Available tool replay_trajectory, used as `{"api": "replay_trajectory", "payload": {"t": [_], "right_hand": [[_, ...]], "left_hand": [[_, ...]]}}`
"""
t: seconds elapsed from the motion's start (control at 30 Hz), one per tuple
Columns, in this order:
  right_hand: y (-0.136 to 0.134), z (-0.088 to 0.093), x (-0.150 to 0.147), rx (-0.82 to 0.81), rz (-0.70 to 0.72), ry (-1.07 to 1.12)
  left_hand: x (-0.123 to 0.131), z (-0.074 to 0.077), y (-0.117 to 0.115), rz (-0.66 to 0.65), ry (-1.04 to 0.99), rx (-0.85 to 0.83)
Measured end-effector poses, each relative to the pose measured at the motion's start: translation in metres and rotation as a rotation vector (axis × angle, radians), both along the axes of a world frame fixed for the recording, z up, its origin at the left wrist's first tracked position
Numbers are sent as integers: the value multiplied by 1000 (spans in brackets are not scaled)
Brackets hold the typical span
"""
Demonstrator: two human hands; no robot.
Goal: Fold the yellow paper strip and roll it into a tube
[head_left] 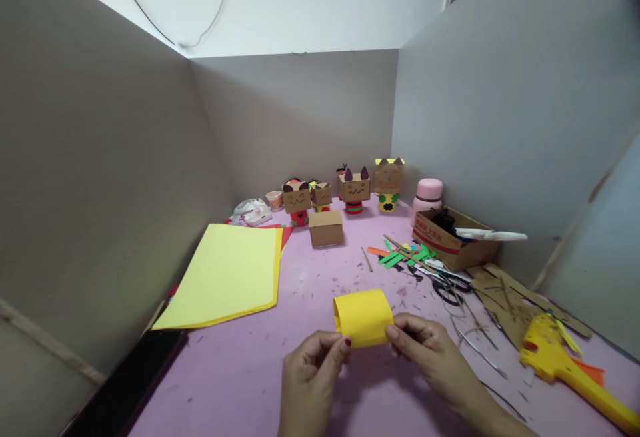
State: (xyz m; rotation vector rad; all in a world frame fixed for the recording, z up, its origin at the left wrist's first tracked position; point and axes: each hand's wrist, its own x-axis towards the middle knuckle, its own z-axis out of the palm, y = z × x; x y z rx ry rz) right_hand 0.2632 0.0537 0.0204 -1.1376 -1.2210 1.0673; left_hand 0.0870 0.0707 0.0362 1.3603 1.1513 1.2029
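Between my hands is a yellow paper tube (364,317), a sheet curled round into a short, flattened cylinder just above the pink tabletop. My left hand (316,365) pinches its lower left edge between thumb and fingers. At the lower right edge, my right hand (425,350) pinches it the same way. The fingers behind the paper are partly hidden. Beyond the tube stands a small plain cardboard box (326,230). A stack of yellow paper sheets (225,277) lies to the left.
Cardboard-headed figures (354,189) line the back. On the right are green paper strips (395,257), scissors (449,290), a cardboard box (445,240) with tools, a pink bottle (428,195) and a yellow glue gun (555,357). A dark flat device (125,383) lies front left. Grey partitions enclose the table.
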Motion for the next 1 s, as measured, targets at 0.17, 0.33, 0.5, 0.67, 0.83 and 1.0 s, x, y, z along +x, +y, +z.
{"api": "replay_trajectory", "payload": {"t": [0.17, 0.33, 0.5, 0.67, 0.83, 1.0], "right_hand": [[2, -5, 1, -17, -13, -2], [3, -8, 2, -20, -10, -24], [2, -11, 2, -35, 17, 23], [2, -13, 2, -159, 19, 286], [2, -15, 4, -321, 35, 594], [-3, -9, 0, -474, 158, 706]], "left_hand": [[-1, 2, -1, -50, 36, 22], [-2, 3, -2, -51, 64, 35], [-4, 1, -2, -37, 176, 148], [-6, 5, -7, 64, 85, 229], [-7, 12, -7, 125, -130, 237], [-13, 13, 5, -75, -289, 68]]}}
